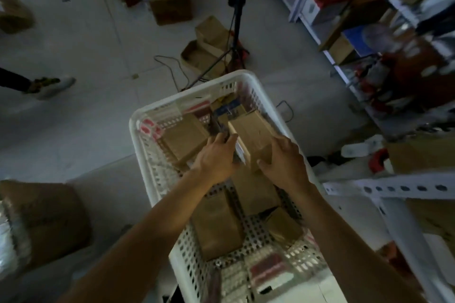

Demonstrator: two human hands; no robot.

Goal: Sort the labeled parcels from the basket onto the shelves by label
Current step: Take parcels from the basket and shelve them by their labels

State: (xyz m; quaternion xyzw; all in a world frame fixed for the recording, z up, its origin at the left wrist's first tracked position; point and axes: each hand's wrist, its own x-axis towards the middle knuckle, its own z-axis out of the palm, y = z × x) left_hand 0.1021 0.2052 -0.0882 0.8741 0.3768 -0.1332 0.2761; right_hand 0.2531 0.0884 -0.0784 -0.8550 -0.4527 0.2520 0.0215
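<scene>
One white perforated basket [147, 155], standing on the floor [98, 110] beside the shelves [369, 187].

Brown cardboard parcels in the basket: at least five can be counted; the blur hides any more.
- One tilted parcel [253, 135], raised above the rest near the basket's middle, held between both hands.
- One parcel [183, 139] just left of it, by the left wall.
- Three parcels [216, 226] lower down, towards the near end.

Two hands, both inside the basket.
- Left hand [216, 157]: fingers curled, pinching the tilted parcel's left edge.
- Right hand [283, 157]: fingers bent over the parcel's right side, thumb on its near corner.

Labels: too blurred to read.

One tripod [236, 32] on the floor beyond the basket.
</scene>
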